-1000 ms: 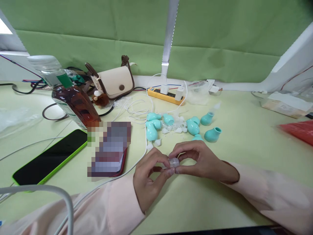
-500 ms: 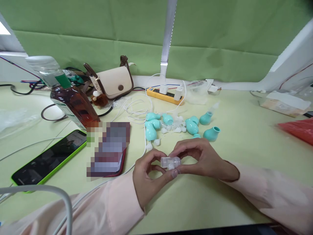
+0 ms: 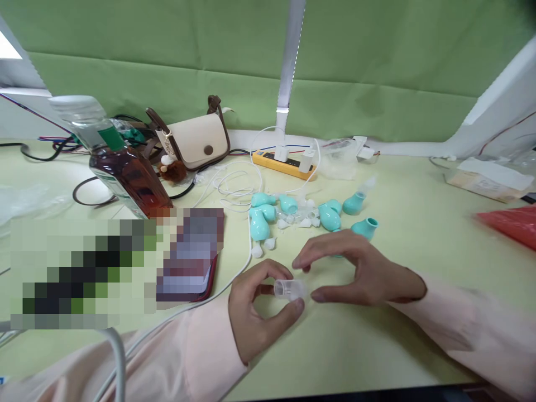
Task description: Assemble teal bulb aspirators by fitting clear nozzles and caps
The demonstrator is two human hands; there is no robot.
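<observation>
Between the thumb and fingers of my left hand [image 3: 262,310] is a small clear plastic tube piece [image 3: 288,288], lying sideways with its open end toward the left. My right hand [image 3: 355,271] is just to the right of it, thumb and fingers parted and nothing between them. Beyond my hands lie several glossy turquoise bulb-shaped pieces [image 3: 260,225]. Small translucent white plastic parts [image 3: 299,216] are heaped among them. One turquoise bulb [image 3: 354,203] at the right has a clear tip in its neck, and another turquoise bulb [image 3: 365,227], partly behind my right hand, shows an open mouth.
At the left stand a bottle of dark amber liquid [image 3: 129,176] and a blurred-out phone [image 3: 192,251]. A cream handbag [image 3: 196,142] and a yellow power strip [image 3: 285,164] sit at the back. A white cable [image 3: 226,290] crosses the table. Red plastic [image 3: 511,223] lies far right.
My right hand has let go of the clear tube piece and drawn back to the right, its fingers opening. My left hand still holds the piece, now slightly lower.
</observation>
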